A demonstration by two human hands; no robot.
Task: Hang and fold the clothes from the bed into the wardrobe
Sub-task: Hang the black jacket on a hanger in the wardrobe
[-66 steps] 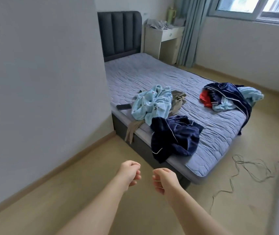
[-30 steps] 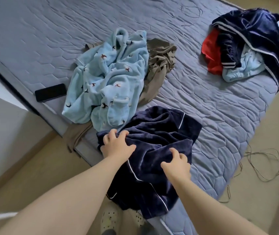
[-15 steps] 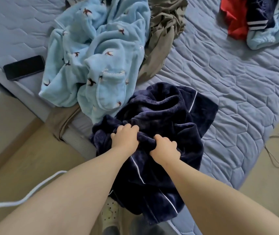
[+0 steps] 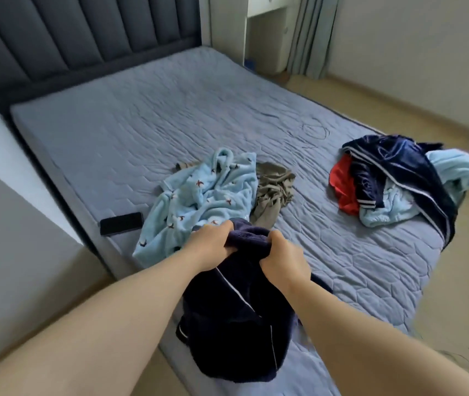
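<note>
The navy fleece garment (image 4: 236, 318) hangs bunched over the near edge of the bed (image 4: 170, 110). It looks plush, limp and fairly light, so it is best held along its top edge, possibly the collar. The left hand (image 4: 213, 244) and right hand (image 4: 281, 261) both clench that edge, side by side. A pale blue fleece (image 4: 199, 195) lies at 11 o'clock and a phone (image 4: 121, 223) at 10

Both bare forearms reach toward 12 o'clock; left grip (image 4: 213, 244) and right grip (image 4: 283, 261), side by side, clench the navy garment (image 4: 227, 338).
</note>
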